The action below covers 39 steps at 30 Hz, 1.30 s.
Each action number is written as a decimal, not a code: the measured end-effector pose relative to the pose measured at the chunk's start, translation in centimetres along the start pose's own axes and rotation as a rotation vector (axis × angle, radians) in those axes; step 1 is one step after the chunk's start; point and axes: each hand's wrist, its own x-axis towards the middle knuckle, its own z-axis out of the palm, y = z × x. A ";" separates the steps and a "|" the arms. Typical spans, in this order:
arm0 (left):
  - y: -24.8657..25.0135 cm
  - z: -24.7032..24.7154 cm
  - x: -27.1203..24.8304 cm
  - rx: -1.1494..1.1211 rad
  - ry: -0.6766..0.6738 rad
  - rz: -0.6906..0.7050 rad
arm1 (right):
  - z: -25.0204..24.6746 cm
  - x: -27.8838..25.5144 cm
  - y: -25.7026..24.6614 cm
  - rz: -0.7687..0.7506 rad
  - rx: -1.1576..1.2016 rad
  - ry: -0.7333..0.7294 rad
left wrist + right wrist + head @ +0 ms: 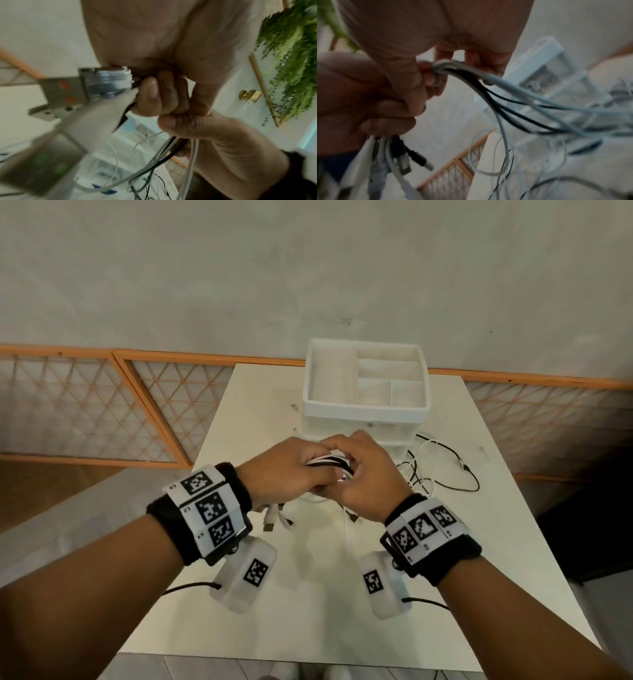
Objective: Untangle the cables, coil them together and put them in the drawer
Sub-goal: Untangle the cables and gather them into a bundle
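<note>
Low in the frame's center, the plugs [274,518] dangle under the left hand [284,470], which is fisted round the gathered cables [329,462]. Touching it, the right hand [366,474] pinches the same bundle. The loose slack [442,470] trails off right-of-center across the table [308,594], so I'd guess the right hand does the winding, and the drawer box [366,409] sits just behind the hands.
</note>
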 end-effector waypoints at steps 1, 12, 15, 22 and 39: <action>0.4 -0.3 -0.1 -0.025 0.012 0.017 | 0.2 0.2 0.2 0.054 0.075 -0.021; 1.2 -2.4 -0.2 -0.146 0.478 0.211 | -1.5 -0.4 10.9 0.559 -0.478 0.156; 0.3 -2.3 0.2 -0.149 0.536 0.208 | -3.3 0.3 11.2 0.549 -0.535 0.164; -3.7 -3.1 0.8 0.109 0.533 -0.028 | -10.9 3.6 7.1 0.205 -0.327 0.663; -5.9 -2.2 2.8 -0.028 0.621 -0.302 | -12.2 0.6 9.7 0.474 -0.009 0.639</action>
